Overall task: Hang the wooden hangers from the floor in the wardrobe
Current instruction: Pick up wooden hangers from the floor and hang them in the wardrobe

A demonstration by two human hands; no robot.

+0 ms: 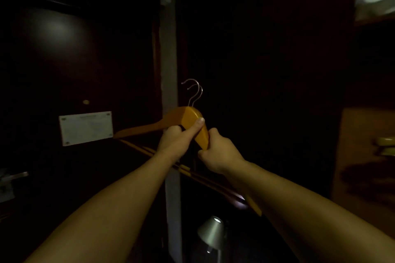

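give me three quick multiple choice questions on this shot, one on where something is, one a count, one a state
1. Where is the white plaque relative to the wooden hangers?
A. left of them
B. right of them
C. directly above them

2. How many metal hooks show?
A. one
B. two
C. four

3. What state are the hangers in?
A. lying on the floor
B. hung on a rail
C. gripped by the left hand and the right hand

Answers: 1 A, the plaque sits well to the left of the wood. 2 B, two curved hooks rise above the wood. 3 C, both hands curl round the wood.
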